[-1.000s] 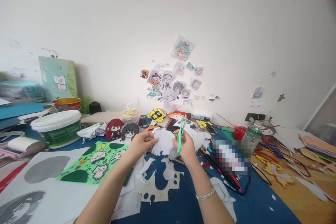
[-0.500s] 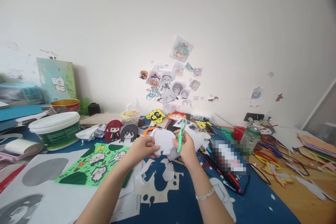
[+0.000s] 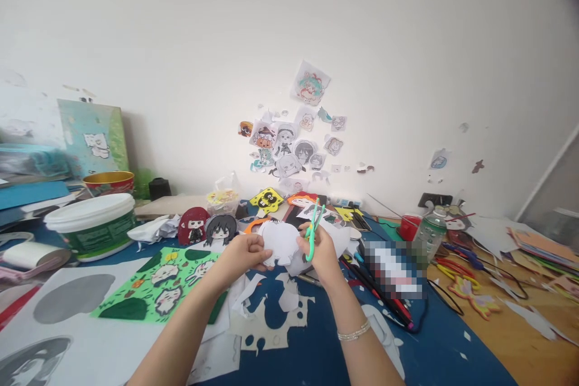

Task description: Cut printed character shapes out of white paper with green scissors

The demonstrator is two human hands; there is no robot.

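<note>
A white paper cutout (image 3: 279, 242) with a rounded outline is held up over the blue table cover, its blank side facing me. My left hand (image 3: 249, 253) pinches its left edge between thumb and fingers. Green-handled scissors (image 3: 311, 232) rest in my right hand (image 3: 319, 253), blades pointing upward and slightly parted. The right fingertips also reach the cutout's right edge. Below the hands lie paper offcuts (image 3: 265, 325) with cut-out holes. Beside the left wrist is a green sheet (image 3: 163, 283) with drawn cartoon figures.
A white-lidded tub (image 3: 93, 226) and red-gold bowl (image 3: 108, 182) stand at left. Black-haired and red-haired cutouts (image 3: 221, 230) are behind my left hand. Pens (image 3: 389, 298), a clear bottle (image 3: 429, 235) and a red cup (image 3: 408, 227) are at right. Drawings (image 3: 304, 152) hang on the wall.
The view has shifted slightly, so the surroundings sit a little further left. Both hands keep their hold on the cutout and scissors, with hardly any movement.
</note>
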